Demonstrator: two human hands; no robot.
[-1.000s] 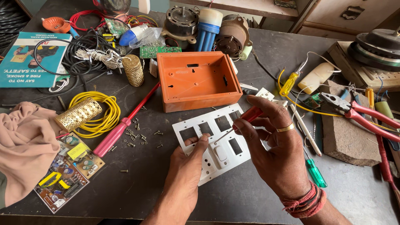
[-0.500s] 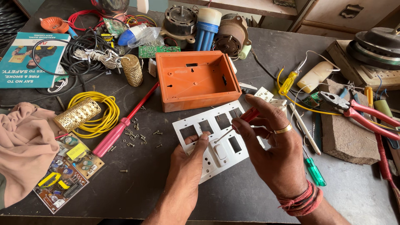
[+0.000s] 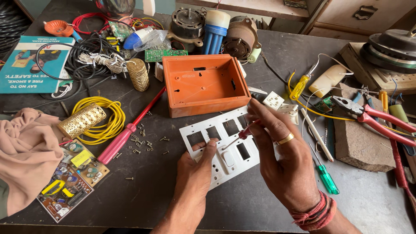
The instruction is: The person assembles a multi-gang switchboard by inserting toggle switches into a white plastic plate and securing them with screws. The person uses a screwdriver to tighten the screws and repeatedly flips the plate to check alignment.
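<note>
Cluttered dark workbench (image 3: 268,208) | white plastic switch plate (image 3: 225,147) lies flat near centre, just near of orange plastic box (image 3: 203,84) | my left hand (image 3: 195,177) presses the plate down, fingers flat | my right hand (image 3: 281,160) pinches a small red-handled screwdriver (image 3: 237,138), tip at the plate | risk, I judge: tip slips and scars the plastic, or plate skids into loose screws (image 3: 145,145) left.

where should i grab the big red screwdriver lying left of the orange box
Grip the thick red handle, its lower-left end, coming from above. The red screwdriver lies flat and slanted, handle clear between the yellow wire coil and loose screws; its thin shaft runs toward the orange box.
</note>
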